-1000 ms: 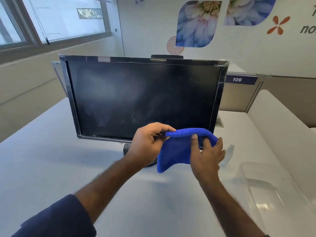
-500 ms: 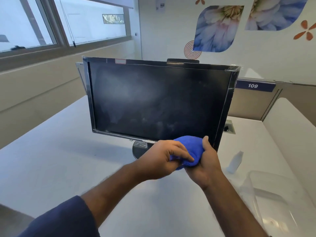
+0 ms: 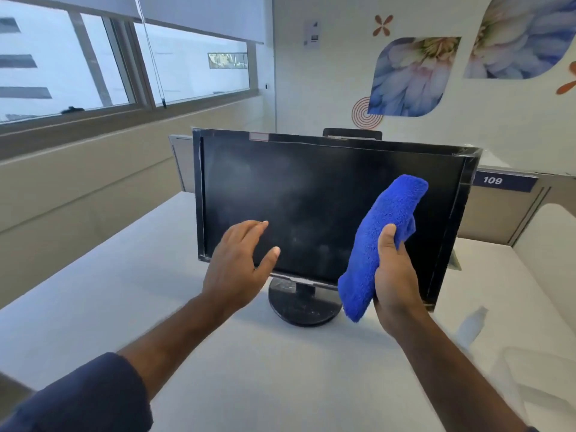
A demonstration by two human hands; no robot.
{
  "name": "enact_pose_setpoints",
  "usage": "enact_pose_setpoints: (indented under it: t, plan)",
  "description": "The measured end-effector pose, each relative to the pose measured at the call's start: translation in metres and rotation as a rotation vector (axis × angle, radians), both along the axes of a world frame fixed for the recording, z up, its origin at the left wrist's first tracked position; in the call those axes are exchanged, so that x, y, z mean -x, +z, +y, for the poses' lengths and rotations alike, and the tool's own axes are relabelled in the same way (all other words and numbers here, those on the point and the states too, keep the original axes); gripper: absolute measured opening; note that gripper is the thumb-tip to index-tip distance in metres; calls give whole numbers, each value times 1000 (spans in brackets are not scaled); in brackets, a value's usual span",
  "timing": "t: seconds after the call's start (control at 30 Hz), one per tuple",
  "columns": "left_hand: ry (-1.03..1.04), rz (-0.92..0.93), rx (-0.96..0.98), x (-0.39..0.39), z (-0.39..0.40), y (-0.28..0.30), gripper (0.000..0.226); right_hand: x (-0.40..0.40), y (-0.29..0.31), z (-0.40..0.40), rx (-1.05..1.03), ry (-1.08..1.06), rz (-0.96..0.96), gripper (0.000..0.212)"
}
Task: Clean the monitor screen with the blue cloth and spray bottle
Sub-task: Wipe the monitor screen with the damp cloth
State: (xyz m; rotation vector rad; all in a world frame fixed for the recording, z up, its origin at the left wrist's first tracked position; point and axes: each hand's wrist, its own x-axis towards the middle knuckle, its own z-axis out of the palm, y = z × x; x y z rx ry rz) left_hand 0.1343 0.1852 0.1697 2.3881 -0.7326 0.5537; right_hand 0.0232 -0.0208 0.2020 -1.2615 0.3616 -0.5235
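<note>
A black monitor [image 3: 311, 198] with a dusty, smeared screen stands on a round base on the white desk [image 3: 109, 307]. My right hand [image 3: 394, 275] grips a folded blue cloth [image 3: 380, 235] and holds it upright in front of the right half of the screen. My left hand [image 3: 238, 263] hovers with fingers spread before the lower left of the screen, holding nothing. A small clear spray bottle [image 3: 472, 325] stands on the desk to the right of the monitor, beyond my right forearm.
A clear plastic bin [image 3: 536, 378] sits at the desk's right front. A beige partition with a "109" label [image 3: 492, 180] runs behind and to the right. Windows line the left wall.
My left hand has let go of the cloth and moved left, open. My right hand has lifted the cloth up in front of the screen's right side.
</note>
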Motion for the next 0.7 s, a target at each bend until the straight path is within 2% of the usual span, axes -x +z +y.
enact_pose_setpoints:
  t: [0.2,0.3,0.4,0.63,0.7]
  plan:
    - [61,-135,-125,-88,54,21,63,-43,16,27,116,-85,-57,19]
    - [64,-203,-182,-129,73,37,66,-72,12,39,192,-150,-97,45]
    - [44,-286,-261,-167,83,45,68,-102,5,52,287,-224,-113,59]
    - [6,-437,-292,-248,79,83,70,-167,-4,78,616,-336,-156,63]
    - [-11,-451,-300,-266,77,90,70,-185,-7,82,764,-386,-146,61]
